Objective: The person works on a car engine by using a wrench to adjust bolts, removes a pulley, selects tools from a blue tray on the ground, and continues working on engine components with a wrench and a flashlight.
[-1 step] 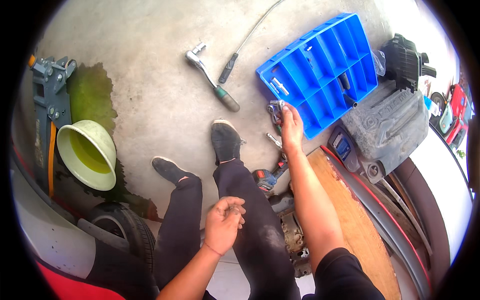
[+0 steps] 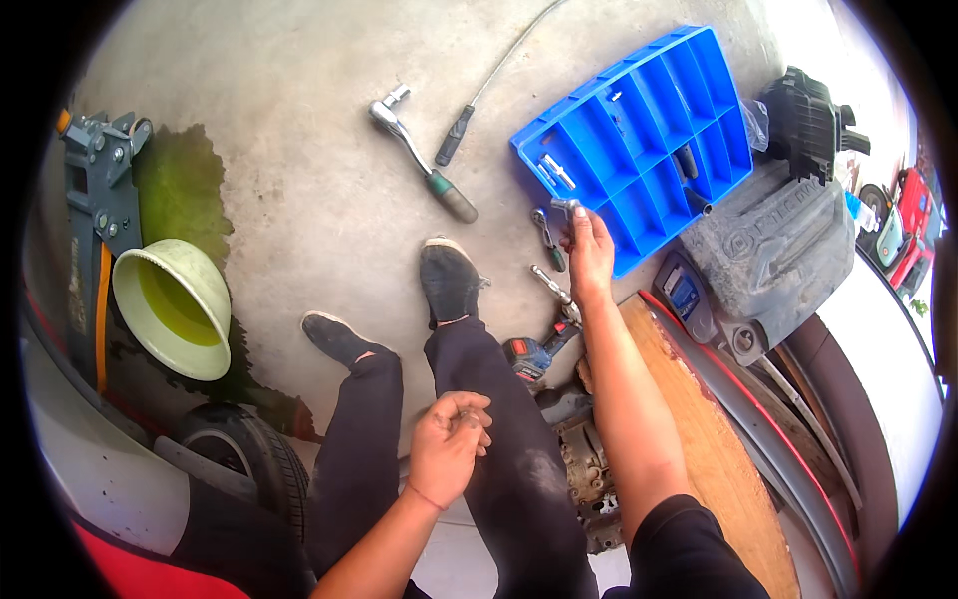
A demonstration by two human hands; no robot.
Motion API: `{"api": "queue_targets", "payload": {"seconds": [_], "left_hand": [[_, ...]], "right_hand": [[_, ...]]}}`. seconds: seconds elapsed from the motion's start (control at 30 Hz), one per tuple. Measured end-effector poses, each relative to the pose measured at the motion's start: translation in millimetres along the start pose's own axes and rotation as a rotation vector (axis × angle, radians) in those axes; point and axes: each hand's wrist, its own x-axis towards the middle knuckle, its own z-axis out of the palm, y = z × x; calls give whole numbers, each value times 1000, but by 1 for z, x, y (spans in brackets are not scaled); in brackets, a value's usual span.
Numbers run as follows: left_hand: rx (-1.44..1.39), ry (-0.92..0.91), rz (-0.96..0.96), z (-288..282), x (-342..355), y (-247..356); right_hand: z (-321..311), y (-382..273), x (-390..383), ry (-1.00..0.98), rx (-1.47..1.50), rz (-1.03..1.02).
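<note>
My right hand [image 2: 591, 250] is closed on a small silvery metal piece, probably a socket [image 2: 566, 207], at the near left corner of a blue compartment tray [image 2: 582, 105]. Just left of that hand, a small ratchet [image 2: 548, 240] with a dark green handle lies on the floor. Below it is another metal ratchet or extension [image 2: 550, 283], beside a cordless power tool [image 2: 531, 357]. Over my thigh, my left hand [image 2: 447, 444] is held with fingers curled together; what they hold, if anything, is hidden. Metal sockets [image 2: 557, 172] lie in the tray's left compartment.
A large green-handled ratchet [image 2: 427, 165] and a black-handled rod tool [image 2: 456, 137] lie on the concrete. At left stand a pale basin [image 2: 207, 290] of yellow-green liquid, a jack [image 2: 103, 185] and a tyre [image 2: 261, 454]. A grey engine cover [image 2: 773, 245] and wooden board [image 2: 714, 439] are at right.
My right hand has shifted slightly right with the metal piece, away from the small ratchet, which now shows more fully on the floor. My left hand has stayed put.
</note>
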Motion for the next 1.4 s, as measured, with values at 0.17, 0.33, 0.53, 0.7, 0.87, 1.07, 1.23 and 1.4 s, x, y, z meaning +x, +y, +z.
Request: {"api": "queue_targets", "payload": {"seconds": [0.17,0.33,0.53,0.7,0.87,1.07,1.23,1.4], "left_hand": [[-57,-52,3,2,6,-2],[-27,-18,2,-3,9,0],[0,-19,16,-5,10,3],[38,-22,18,-7,12,5],[61,-21,34,-8,13,7],[53,5,61,-7,16,11],[27,4,75,-2,13,14],[63,2,79,-3,13,18]], "right_hand": [[-35,-14,43,-41,0,90],[-31,-28,49,83,-405,56],[-6,-35,43,187,-753,-259],[13,-68,72,-371,-1252,-533],[23,-81,95,-614,-1664,-621],[30,-79,96,-645,-1772,-548],[7,-57,91,-489,-1696,-638],[0,-30,77,-260,-1681,-694]]}}
